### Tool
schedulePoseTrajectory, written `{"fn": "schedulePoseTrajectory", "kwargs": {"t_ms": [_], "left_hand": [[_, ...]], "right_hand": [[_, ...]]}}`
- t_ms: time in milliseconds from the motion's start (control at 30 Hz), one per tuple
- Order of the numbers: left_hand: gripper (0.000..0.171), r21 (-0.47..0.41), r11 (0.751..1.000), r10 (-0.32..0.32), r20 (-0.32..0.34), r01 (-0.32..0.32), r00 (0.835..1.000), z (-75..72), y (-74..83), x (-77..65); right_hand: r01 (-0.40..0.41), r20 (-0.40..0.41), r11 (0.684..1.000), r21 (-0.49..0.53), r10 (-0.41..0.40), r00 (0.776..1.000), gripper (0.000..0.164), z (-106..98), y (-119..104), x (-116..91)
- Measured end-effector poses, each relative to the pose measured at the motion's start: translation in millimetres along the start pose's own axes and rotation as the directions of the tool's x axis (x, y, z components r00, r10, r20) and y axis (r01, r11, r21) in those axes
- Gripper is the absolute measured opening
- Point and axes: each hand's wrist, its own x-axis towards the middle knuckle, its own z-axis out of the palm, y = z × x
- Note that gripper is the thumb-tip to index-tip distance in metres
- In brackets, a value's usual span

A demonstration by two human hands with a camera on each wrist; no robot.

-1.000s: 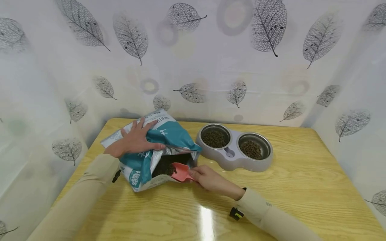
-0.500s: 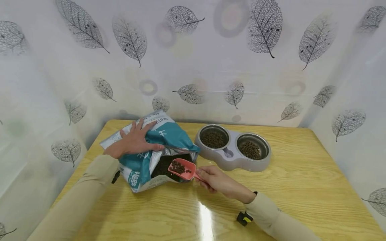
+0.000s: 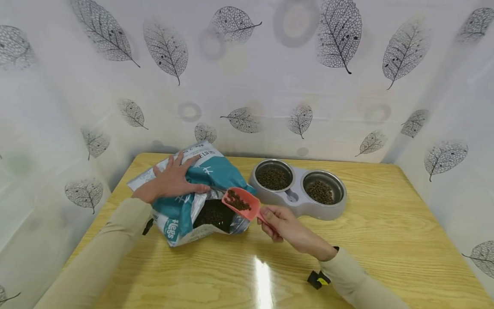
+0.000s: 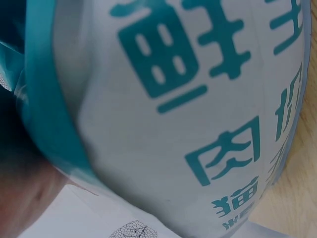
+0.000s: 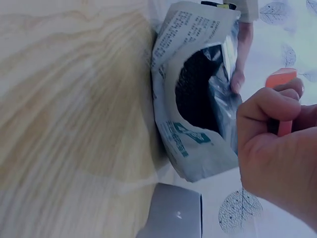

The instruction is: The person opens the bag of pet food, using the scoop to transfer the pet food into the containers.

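A teal and white pet food bag [image 3: 221,174] lies on its side at the left of the table, its mouth gaping toward the right. Dark kibble [image 3: 214,214] shows inside. My left hand [image 3: 173,180] rests on top of the bag with fingers spread and thumb near the opening. In my right hand [image 3: 287,227] I grip the handle of a pink scoop [image 3: 252,204], held above the bag's mouth. Brown kibble lies in the scoop. In the right wrist view, my right hand [image 5: 277,139] curls round the handle, and the scoop [image 5: 281,77] is mostly hidden behind the fingers.
A pale grey double feeder [image 3: 295,206] stands right of the bag. Its two steel bowls, the left bowl [image 3: 274,162] and right bowl [image 3: 325,173], both contain kibble. A leaf-patterned curtain [image 3: 262,86] hangs behind the wooden table [image 3: 378,240].
The scoop has risen out of the bag's mouth with kibble in it, as my right hand moved up and slightly right. My left hand stays on the bag.
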Motion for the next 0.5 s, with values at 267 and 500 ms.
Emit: {"fn": "schedulePoseTrajectory", "kwargs": {"t_ms": [267, 500], "left_hand": [[0.115, 0.003, 1.0, -0.003, 0.0, 0.003, 1.0, -0.4, -0.1, 0.3], [0.115, 0.01, 1.0, -0.002, -0.003, 0.002, 1.0, -0.2, 0.1, 0.3]], "right_hand": [[0.053, -0.081, 0.997, -0.048, -0.056, 0.995, 0.04, -26, -8, -13], [0.004, -0.261, 0.955, -0.295, -0.084, 0.962, 0.041, -61, -16, -34]]}}
